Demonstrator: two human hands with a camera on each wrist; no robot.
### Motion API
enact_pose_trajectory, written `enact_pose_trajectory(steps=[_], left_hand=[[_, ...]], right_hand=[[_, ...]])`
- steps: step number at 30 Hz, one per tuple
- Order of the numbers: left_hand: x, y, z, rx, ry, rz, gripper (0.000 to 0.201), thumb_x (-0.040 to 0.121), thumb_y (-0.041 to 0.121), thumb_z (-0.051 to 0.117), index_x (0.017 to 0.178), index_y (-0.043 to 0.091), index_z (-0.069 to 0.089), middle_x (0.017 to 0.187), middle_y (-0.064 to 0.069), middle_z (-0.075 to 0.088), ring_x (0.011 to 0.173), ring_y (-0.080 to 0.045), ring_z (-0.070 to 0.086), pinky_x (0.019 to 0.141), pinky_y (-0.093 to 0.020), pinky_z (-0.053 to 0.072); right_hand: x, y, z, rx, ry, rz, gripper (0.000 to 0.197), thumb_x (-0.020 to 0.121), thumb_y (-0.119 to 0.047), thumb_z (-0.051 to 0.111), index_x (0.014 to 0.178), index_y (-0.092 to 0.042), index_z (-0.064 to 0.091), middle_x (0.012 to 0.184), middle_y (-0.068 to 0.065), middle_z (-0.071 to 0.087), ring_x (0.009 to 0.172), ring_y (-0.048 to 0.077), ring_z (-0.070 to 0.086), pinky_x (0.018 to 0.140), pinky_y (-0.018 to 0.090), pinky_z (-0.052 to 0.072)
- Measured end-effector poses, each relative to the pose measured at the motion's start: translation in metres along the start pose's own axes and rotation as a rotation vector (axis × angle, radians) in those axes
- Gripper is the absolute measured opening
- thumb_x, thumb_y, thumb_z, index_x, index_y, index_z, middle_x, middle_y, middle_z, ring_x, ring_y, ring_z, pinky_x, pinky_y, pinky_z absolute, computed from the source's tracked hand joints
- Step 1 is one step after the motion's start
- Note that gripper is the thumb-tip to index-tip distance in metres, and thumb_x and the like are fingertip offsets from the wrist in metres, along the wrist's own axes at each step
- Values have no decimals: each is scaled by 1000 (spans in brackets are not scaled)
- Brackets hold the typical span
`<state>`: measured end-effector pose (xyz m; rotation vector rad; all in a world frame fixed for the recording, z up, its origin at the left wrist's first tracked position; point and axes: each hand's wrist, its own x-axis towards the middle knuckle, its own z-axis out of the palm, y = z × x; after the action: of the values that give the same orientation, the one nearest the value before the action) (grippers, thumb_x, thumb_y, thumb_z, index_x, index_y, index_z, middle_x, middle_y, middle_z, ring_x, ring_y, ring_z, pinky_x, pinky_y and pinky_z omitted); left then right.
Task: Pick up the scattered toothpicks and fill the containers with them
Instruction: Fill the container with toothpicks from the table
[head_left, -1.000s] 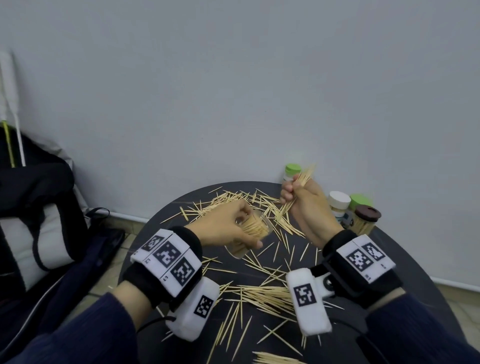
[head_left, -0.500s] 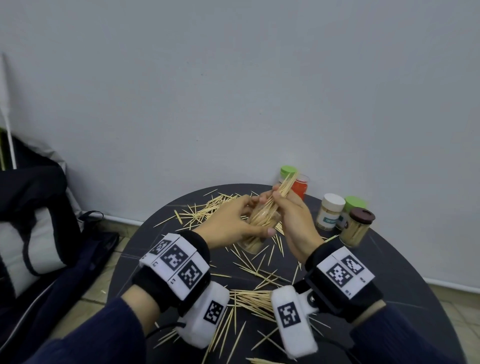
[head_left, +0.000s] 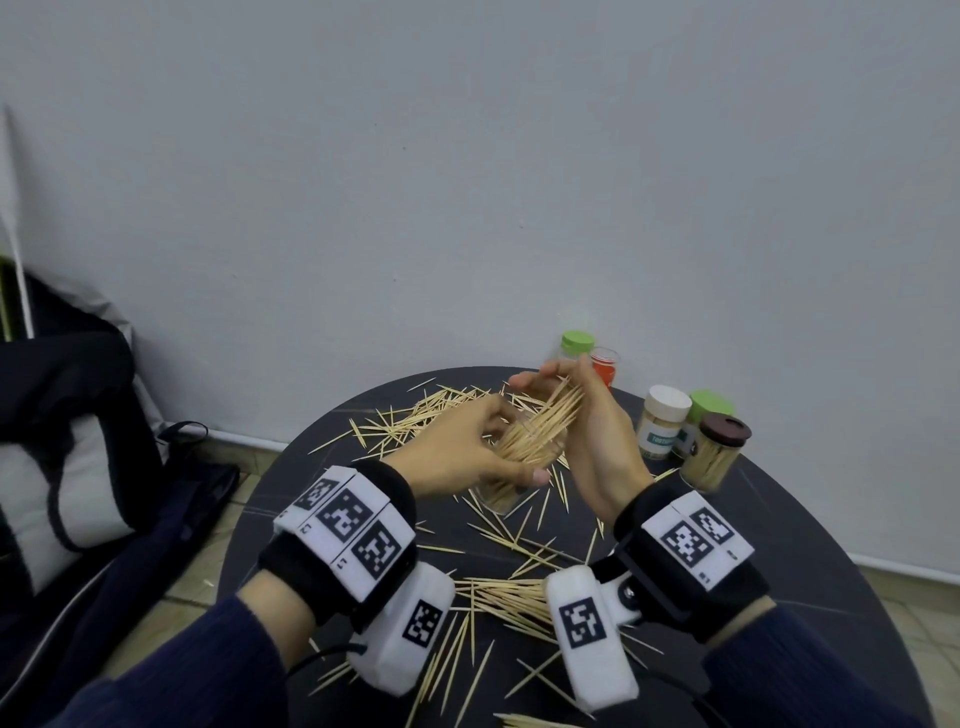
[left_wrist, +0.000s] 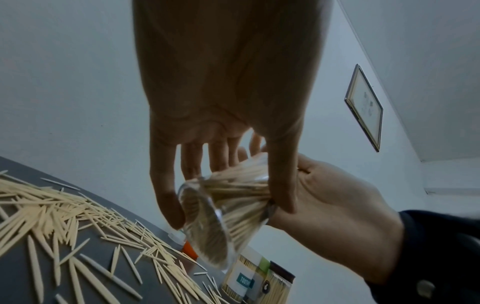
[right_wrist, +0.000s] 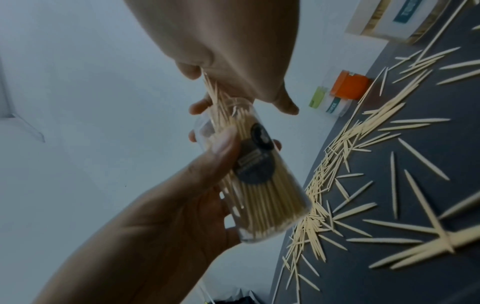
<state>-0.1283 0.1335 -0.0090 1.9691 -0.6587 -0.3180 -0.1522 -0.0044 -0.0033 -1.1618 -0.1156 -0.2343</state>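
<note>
Many toothpicks (head_left: 545, 423) poke from the tilted jar (right_wrist: 249, 181) mid-frame; left hand (head_left: 457, 452) grips it, right hand (head_left: 587, 431) pinches them. They could spill.

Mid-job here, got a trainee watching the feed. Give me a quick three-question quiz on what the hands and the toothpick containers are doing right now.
1. True or false: the left hand grips the clear container tilted, off the table.
2. What is the right hand doing? A) capping a jar B) feeding a bundle of toothpicks into the container's mouth C) resting flat on the table
3. What colour is the lid of the jar nearest the table's right edge?

Key: 1 true; 2 B; 3 dark brown.
</note>
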Motion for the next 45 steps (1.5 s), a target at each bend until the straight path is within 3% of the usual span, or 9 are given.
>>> enact_pose_trajectory(steps=[12, 17, 22, 24, 26, 28, 33, 39, 45], left_hand=[[-2, 3, 1, -99, 53, 24, 40, 71, 16, 80, 99, 20, 51, 106, -5, 66, 82, -8, 61, 87, -32, 52], [-3, 5, 0, -52, 61, 21, 45, 71, 15, 80, 106, 16, 51, 108, -5, 66, 87, -11, 61, 90, -34, 51], [-3, 6, -1, -70, 90, 1, 50, 71, 21, 80, 111, 15, 51, 111, -4, 66, 87, -13, 64, 87, -35, 53], [-3, 6, -1, -55, 110, 9, 48, 71, 23, 80, 108, 17, 51, 110, -3, 65, 86, -12, 63, 85, -34, 53], [-3, 5, -2, -32, 116, 6, 51, 70, 23, 81, 110, 18, 50, 113, -3, 63, 89, -13, 63, 83, -32, 52], [-4, 5, -3, -20, 111, 2, 53, 70, 23, 81, 113, 17, 50, 118, -3, 62, 93, -15, 63, 82, -29, 52], [-4, 6, -5, -16, 127, 3, 54, 69, 26, 81, 113, 19, 50, 121, -1, 60, 95, -13, 61, 77, -24, 51], [-3, 4, -4, -5, 127, 21, 53, 68, 25, 82, 112, 20, 51, 119, -1, 61, 87, -11, 61, 77, -25, 50], [-4, 3, -6, -1, 125, 26, 52, 69, 20, 82, 111, 20, 51, 113, 3, 60, 97, -11, 60, 73, -18, 48]], right_hand=[[-2, 14, 1, -220, -42, 16, 29, 99, -9, 34, 80, -12, 56, 107, 7, 65, 107, 27, 59, 97, 46, 46], [-8, 2, 0, -587, -189, 51, 37, 103, -23, 25, 117, -16, 58, 111, -5, 61, 96, -4, 60, 85, 10, 46], [-8, 0, -5, -602, -152, 53, 45, 100, -43, 14, 125, -38, 51, 141, -1, 46, 133, 13, 38, 115, 38, 21], [-7, 0, -4, -642, -147, 85, 39, 102, -33, 22, 131, -31, 47, 142, 1, 44, 128, 10, 40, 105, 15, 32], [-7, -1, -3, -668, -162, 135, 37, 101, -20, 30, 136, -18, 43, 141, 4, 44, 118, 8, 42, 76, -5, 35], [-6, 0, -4, -680, -168, 157, 37, 101, -19, 32, 137, -16, 42, 140, 4, 44, 115, 8, 41, 75, 1, 37], [-4, -2, -10, -569, -48, 117, 41, 101, -35, 24, 134, -25, 46, 134, 4, 50, 127, 13, 41, 103, 29, 24], [-2, 7, -11, -651, -125, 176, 38, 101, -20, 31, 137, -15, 44, 140, 3, 46, 128, 13, 41, 103, 25, 28], [-2, 2, -11, -648, -93, 131, 36, 101, -23, 30, 132, -15, 48, 123, 0, 53, 106, 2, 50, 79, 7, 34]])
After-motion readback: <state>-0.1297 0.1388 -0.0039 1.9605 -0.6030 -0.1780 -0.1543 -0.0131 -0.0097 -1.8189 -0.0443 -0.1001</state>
